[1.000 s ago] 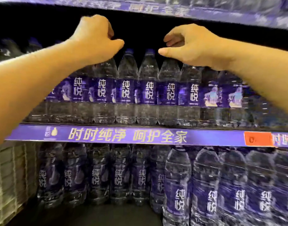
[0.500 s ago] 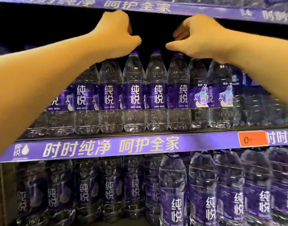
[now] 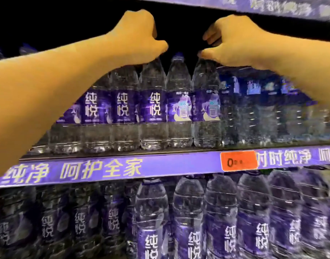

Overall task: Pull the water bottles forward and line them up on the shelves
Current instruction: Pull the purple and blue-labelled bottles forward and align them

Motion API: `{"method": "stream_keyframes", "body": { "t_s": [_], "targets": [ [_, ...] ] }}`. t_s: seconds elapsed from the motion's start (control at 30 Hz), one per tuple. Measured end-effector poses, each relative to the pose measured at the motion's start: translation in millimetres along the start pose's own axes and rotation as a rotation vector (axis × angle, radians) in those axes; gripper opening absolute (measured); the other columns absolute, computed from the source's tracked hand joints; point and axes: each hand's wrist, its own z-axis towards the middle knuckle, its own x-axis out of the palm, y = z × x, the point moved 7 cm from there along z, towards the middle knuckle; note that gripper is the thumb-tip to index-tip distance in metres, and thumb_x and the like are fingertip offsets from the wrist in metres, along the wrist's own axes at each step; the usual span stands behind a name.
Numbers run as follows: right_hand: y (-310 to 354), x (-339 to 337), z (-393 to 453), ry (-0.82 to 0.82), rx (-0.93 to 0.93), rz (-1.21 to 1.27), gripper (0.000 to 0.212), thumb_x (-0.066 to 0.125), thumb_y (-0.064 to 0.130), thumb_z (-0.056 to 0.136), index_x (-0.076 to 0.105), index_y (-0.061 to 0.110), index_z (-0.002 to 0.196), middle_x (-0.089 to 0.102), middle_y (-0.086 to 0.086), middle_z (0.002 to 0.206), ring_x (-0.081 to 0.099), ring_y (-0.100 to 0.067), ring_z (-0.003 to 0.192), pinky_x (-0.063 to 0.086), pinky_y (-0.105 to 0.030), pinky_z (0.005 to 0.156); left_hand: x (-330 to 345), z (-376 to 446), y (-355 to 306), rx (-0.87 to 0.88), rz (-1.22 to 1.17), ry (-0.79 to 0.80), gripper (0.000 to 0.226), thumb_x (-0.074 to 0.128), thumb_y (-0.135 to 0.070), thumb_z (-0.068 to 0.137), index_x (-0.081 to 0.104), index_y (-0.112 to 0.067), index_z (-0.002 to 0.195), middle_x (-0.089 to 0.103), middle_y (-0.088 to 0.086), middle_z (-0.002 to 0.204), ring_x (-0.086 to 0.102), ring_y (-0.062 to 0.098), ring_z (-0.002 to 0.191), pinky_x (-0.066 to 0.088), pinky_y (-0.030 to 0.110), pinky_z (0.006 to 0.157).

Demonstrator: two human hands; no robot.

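Atop the water bottles (image 3: 153, 101), left hand (image 3: 138, 36), right hand (image 3: 233, 42), fingers curled over caps

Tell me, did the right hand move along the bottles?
Yes. The right hand went rightward along the row: it is now above the orange price tag, at a cartoon-label bottle.

We saw only two bare forearms and two bare hands of the person. The left hand (image 3: 139, 36) and the right hand (image 3: 233, 42) carried no gloves, rings or bands that we could make out. Neither wrist bore a watch or bracelet, and no sleeve edge showed along either forearm up to the picture's border. The outlines were soft with blur, so we could not tell nails or finer marks.
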Motion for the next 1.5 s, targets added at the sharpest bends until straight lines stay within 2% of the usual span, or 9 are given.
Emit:
{"method": "stream_keyframes", "body": {
  "t_s": [0.2, 0.33, 0.47, 0.6, 0.73, 0.9, 0.97, 1.23, 1.5],
  "targets": [
    [-21, 7, 2, 0.019, -0.009, 0.097, 0.049, 0.075, 0.048, 0.081, 0.064, 0.01, 0.109, 0.068, -0.011, 0.106, 0.065, -0.03, 0.095, 0.057, -0.046, 0.081, 33, 23, -32, -0.116, -0.076, 0.127, 0.037, 0.061, -0.039, 0.09, 0.066, -0.005, 0.103, 0.054, 0.009, 0.084, 0.048, 0.02, 0.075, 0.039, 0.037, 0.064],
    [-26, 14, 9, 0.078, -0.012, 0.193, 0.044, 0.077, 0.042, 0.083, 0.066, 0.01, 0.111, 0.071, -0.008, 0.096, 0.07, -0.021, 0.075, 0.062, -0.04, 0.072, 48, 28, -31, -0.231, -0.148, 0.198, 0.034, 0.067, -0.034, 0.089, 0.065, -0.013, 0.115, 0.067, 0.011, 0.112, 0.062, 0.029, 0.101, 0.055, 0.042, 0.087],
    [-26, 18, 11, 0.121, -0.016, 0.347, 0.05, 0.076, 0.035, 0.086, 0.06, 0.02, 0.131, 0.067, -0.002, 0.107, 0.068, -0.018, 0.084, 0.059, -0.026, 0.069, 48, 26, -31, -0.274, -0.174, 0.21, 0.031, 0.069, -0.029, 0.09, 0.062, -0.013, 0.116, 0.065, 0.008, 0.115, 0.06, 0.029, 0.104, 0.053, 0.039, 0.09],
    [-24, 20, 17, 0.145, 0.004, 0.425, 0.049, 0.077, 0.027, 0.085, 0.06, 0.018, 0.13, 0.066, -0.002, 0.111, 0.068, -0.019, 0.09, 0.059, -0.028, 0.072, 47, 23, -34, -0.296, -0.214, 0.211, 0.037, 0.071, -0.022, 0.09, 0.06, -0.015, 0.125, 0.064, 0.006, 0.12, 0.059, 0.026, 0.109, 0.052, 0.042, 0.098],
    [-23, 22, 21, 0.16, 0.026, 0.44, 0.052, 0.079, 0.022, 0.083, 0.059, 0.016, 0.131, 0.067, -0.003, 0.115, 0.068, -0.021, 0.092, 0.061, -0.032, 0.075, 45, 23, -29, -0.321, -0.241, 0.146, 0.041, 0.078, -0.028, 0.084, 0.063, -0.016, 0.121, 0.067, 0.0, 0.114, 0.062, 0.021, 0.104, 0.054, 0.035, 0.091],
    [-23, 25, 23, 0.151, 0.055, 0.458, 0.056, 0.082, 0.021, 0.08, 0.059, 0.016, 0.131, 0.066, -0.002, 0.118, 0.068, -0.021, 0.096, 0.06, -0.031, 0.074, 41, 22, -29, -0.306, -0.219, 0.065, 0.036, 0.084, -0.036, 0.074, 0.061, -0.019, 0.097, 0.064, -0.006, 0.084, 0.06, 0.01, 0.073, 0.05, 0.022, 0.06],
    [-23, 26, 22, 0.149, 0.054, 0.472, 0.056, 0.082, 0.021, 0.08, 0.059, 0.017, 0.132, 0.066, -0.001, 0.118, 0.067, -0.019, 0.095, 0.059, -0.028, 0.071, 41, 22, -28, -0.289, -0.219, 0.043, 0.04, 0.085, -0.037, 0.073, 0.065, -0.016, 0.101, 0.068, -0.001, 0.093, 0.064, 0.016, 0.081, 0.056, 0.029, 0.071],
    [-23, 25, 22, 0.177, 0.085, 0.522, 0.054, 0.081, 0.019, 0.081, 0.06, 0.018, 0.131, 0.067, 0.0, 0.116, 0.067, -0.019, 0.096, 0.057, -0.024, 0.067, 43, 23, -28, -0.252, -0.256, 0.26, 0.027, 0.071, -0.026, 0.09, 0.063, -0.019, 0.115, 0.065, -0.001, 0.111, 0.06, 0.021, 0.105, 0.046, 0.029, 0.08],
    [-25, 24, 20, 0.257, 0.117, 0.589, 0.039, 0.076, 0.012, 0.086, 0.06, 0.023, 0.119, 0.068, 0.007, 0.103, 0.067, -0.012, 0.094, 0.056, -0.02, 0.067, 44, 24, -23, -0.31, -0.321, 0.15, 0.039, 0.083, -0.031, 0.078, 0.065, -0.016, 0.108, 0.069, -0.002, 0.101, 0.066, 0.016, 0.091, 0.054, 0.028, 0.08]
  ]
}}
